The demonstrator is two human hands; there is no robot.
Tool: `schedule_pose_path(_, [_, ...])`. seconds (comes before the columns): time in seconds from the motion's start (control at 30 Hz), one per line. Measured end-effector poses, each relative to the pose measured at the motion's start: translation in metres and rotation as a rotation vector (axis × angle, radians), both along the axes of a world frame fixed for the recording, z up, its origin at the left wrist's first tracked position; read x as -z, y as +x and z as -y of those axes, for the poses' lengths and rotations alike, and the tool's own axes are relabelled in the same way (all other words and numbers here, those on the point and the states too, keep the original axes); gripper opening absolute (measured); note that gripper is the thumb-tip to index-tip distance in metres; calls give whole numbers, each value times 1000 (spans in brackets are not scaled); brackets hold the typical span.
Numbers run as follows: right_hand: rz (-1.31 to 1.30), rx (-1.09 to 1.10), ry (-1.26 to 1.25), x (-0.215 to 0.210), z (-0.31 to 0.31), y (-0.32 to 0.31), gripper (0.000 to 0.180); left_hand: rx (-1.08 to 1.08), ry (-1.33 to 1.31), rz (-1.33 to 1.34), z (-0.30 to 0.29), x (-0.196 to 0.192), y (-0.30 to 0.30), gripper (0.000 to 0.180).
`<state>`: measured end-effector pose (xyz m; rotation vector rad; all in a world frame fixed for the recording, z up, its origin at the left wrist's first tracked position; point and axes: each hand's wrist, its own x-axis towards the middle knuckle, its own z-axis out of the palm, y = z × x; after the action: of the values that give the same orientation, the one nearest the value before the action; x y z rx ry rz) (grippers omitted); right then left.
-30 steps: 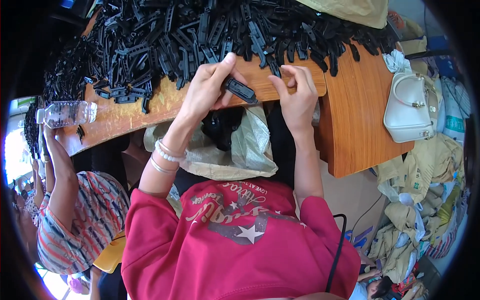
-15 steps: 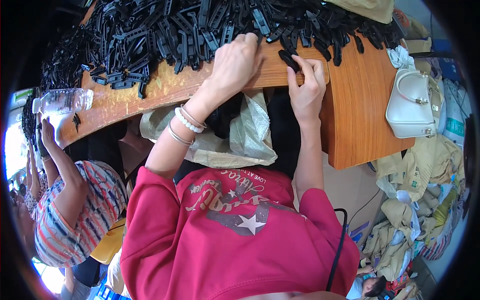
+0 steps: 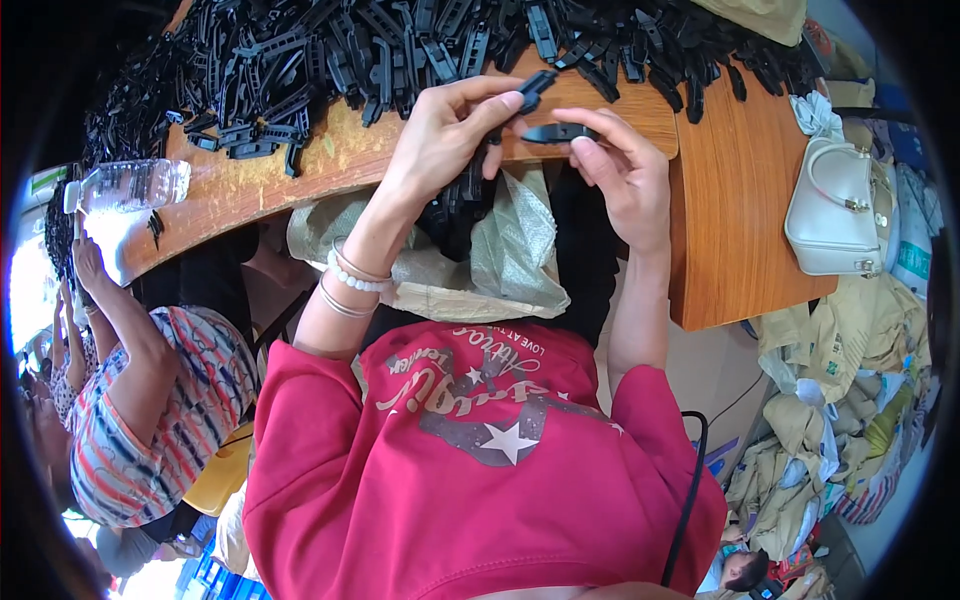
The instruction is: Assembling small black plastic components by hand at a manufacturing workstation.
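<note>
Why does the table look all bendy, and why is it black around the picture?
Head view: the fisheye lens curves the wooden table edge and leaves a black rim at the corners; both hands, left hand and right hand, look sharp, daylight glares white at the far left edge.

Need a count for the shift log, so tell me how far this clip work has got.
Done: black pieces lie in the woven sack under the table edge. In hand: left hand and right hand each hold a black plastic piece. Left: a large heap of black pieces covers the wooden table.
</note>
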<state>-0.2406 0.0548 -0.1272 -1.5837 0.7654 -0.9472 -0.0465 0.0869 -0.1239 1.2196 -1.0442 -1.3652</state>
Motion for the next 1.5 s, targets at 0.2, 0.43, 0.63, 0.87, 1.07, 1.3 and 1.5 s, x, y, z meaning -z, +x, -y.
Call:
schedule_pose_path(0.2, [53, 154, 49, 2, -9, 14, 18, 84, -42, 291, -11, -13, -2, 31])
schedule_pose_path(0.43, [341, 189, 64, 9, -7, 24, 27, -2, -520, 615, -17, -2, 1, 30])
schedule_pose_path(0.63, [136, 169, 24, 11, -6, 21, 27, -16, -523, 634, -22, -2, 2, 32])
schedule_pose_path(0.87, [-88, 383, -242, 22, 17, -1, 14, 203, -414, 935, -59, 14, 17, 27])
schedule_pose_path(1.07, [-662, 596, -599, 32, 48, 7, 16, -311, -690, 1225, 13, -13, 28, 12])
schedule_pose_path(1.3, [-442, 555, -516, 41, 37, 3, 21, -536, -880, 1108, 61, -17, 47, 24])
schedule_pose_path(1.5, [286, 372, 16, 22, 13, 0, 11, -53, -83, -291, 18, -2, 14, 14])
